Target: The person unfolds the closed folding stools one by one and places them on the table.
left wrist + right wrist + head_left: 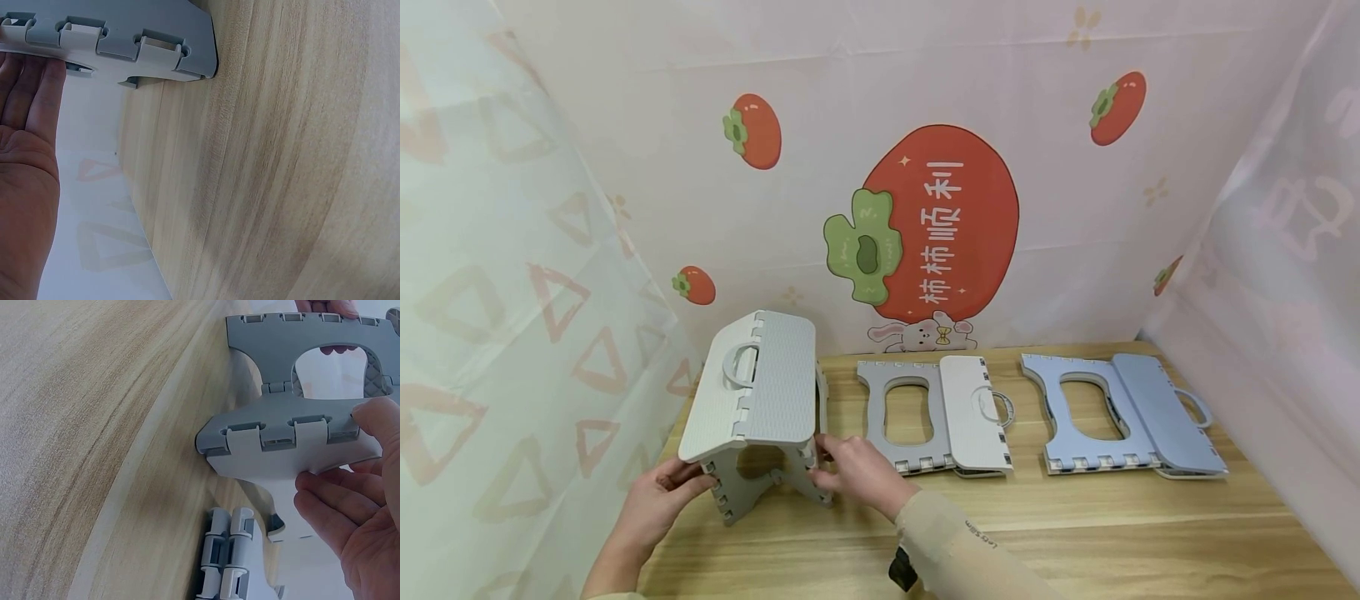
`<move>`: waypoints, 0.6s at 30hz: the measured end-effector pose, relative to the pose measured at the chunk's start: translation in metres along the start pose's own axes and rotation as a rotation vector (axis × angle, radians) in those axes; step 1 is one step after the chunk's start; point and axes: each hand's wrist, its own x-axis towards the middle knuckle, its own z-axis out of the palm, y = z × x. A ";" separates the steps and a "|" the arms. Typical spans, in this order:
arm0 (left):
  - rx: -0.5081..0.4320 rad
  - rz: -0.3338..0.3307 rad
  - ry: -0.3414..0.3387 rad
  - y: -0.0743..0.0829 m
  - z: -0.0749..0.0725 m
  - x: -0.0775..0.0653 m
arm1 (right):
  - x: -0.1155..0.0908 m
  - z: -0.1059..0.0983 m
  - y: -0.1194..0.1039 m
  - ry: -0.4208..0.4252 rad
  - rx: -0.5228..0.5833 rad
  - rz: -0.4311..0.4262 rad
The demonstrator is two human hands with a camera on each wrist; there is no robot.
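Observation:
A white and grey folding stool [782, 375] stands at the left of the table, partly unfolded, its two-part top bent down the middle. My left hand [655, 504] grips the front edge of its left leg panel, fingers on the outer side. With thumb and fingers my right hand [859, 475] pinches the hinged edge of the right leg panel. The right wrist view shows the right thumb on the grey panel [250, 428] and the fingers beneath the white one. In the left wrist view, the left fingertips are hidden behind the hinged leg edge [112, 47].
A grey and white folding stool [976, 408] lies flat just right of the standing one. Farther right lies a blue folding stool [1165, 408], also folded. The wooden table [1075, 533] meets a printed cloth backdrop [1060, 300] behind and at both sides.

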 end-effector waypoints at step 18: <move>0.015 -0.003 0.000 0.000 -0.002 -0.001 | 0.000 0.000 0.001 -0.003 -0.001 0.007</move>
